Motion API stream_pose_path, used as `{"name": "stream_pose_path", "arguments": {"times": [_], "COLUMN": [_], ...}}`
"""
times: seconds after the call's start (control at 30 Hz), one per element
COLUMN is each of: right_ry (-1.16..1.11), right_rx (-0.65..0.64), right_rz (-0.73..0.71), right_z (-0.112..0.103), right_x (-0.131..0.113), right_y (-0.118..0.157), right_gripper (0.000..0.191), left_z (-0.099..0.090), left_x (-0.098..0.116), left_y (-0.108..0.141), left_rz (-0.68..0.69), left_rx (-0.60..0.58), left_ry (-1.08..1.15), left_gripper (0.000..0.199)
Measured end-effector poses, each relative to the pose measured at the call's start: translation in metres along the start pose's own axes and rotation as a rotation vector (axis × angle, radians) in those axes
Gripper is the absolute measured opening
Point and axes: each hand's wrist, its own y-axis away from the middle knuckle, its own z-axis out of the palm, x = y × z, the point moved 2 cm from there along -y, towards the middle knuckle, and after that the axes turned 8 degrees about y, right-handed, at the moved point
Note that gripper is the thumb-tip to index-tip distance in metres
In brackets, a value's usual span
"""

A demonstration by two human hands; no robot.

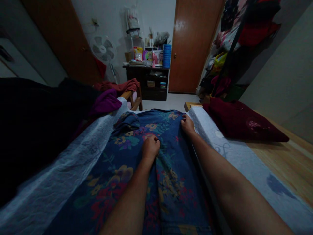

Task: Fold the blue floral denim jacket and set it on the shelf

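A dark blue garment (137, 153) with a floral print lies spread lengthwise in front of me. One short sleeve (128, 121) rests at its far left corner. My left hand (151, 147) is closed on the cloth near the garment's middle, where a long fold runs toward me. At the far right edge, close to the collar end, my right hand (187, 124) pinches the fabric. The fingertips of both hands are partly hidden. Under the garment is a pale patterned sheet (220, 147).
A dark red folded cloth (239, 120) lies on the right, over a wooden surface (274, 156). Black cloth (41, 130) and a purple cloth (106, 101) are heaped at left. Beyond stand a fan (102, 49), a dark cabinet (146, 80) and a brown door (193, 49).
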Motion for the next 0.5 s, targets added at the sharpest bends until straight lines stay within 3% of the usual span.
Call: {"name": "stream_pose_path", "arguments": {"times": [0.23, 0.5], "right_ry": [-0.024, -0.081], "right_rx": [-0.052, -0.009], "right_rz": [-0.003, 0.02], "right_z": [0.03, 0.049], "right_x": [0.004, 0.019], "right_y": [-0.036, -0.043], "right_gripper": [0.03, 0.037], "left_z": [-0.001, -0.005], "left_x": [-0.003, -0.008], "left_y": [-0.004, -0.005], "left_rz": [-0.053, -0.042], "left_rx": [-0.048, -0.125], "left_ry": [-0.011, -0.08], "left_gripper": [0.016, 0.02]}}
